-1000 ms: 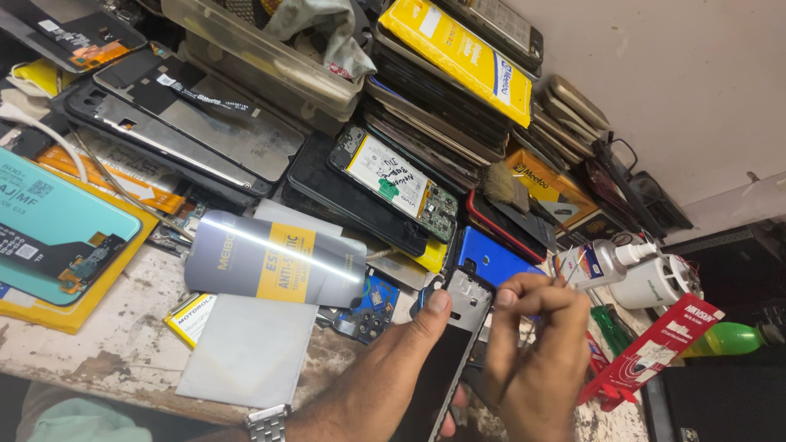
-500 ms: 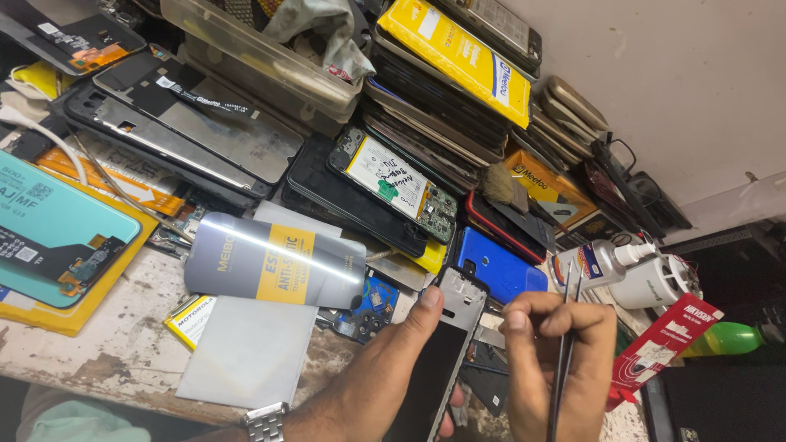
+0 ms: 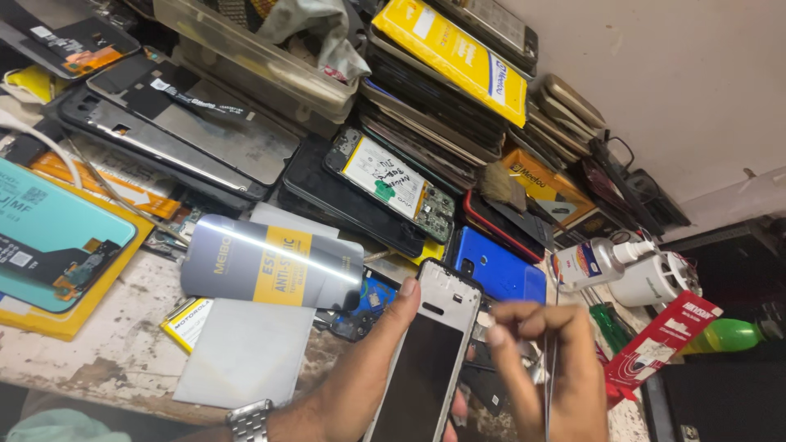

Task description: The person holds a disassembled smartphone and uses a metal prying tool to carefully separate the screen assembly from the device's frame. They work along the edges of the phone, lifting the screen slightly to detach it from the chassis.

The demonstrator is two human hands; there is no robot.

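At the lower centre of the frame, the left hand [image 3: 372, 372] is closed around a phone screen assembly [image 3: 426, 352], thumb pressed on its left edge, holding it tilted above the worn workbench [image 3: 106, 352]. Just to its right, the right hand [image 3: 544, 368] pinches thin tweezers [image 3: 550, 385] between curled fingers. Behind them lie a blue phone back cover [image 3: 499, 270], a silver anti-static bag [image 3: 270, 263] and, upper centre, stacked phone parts [image 3: 434, 106].
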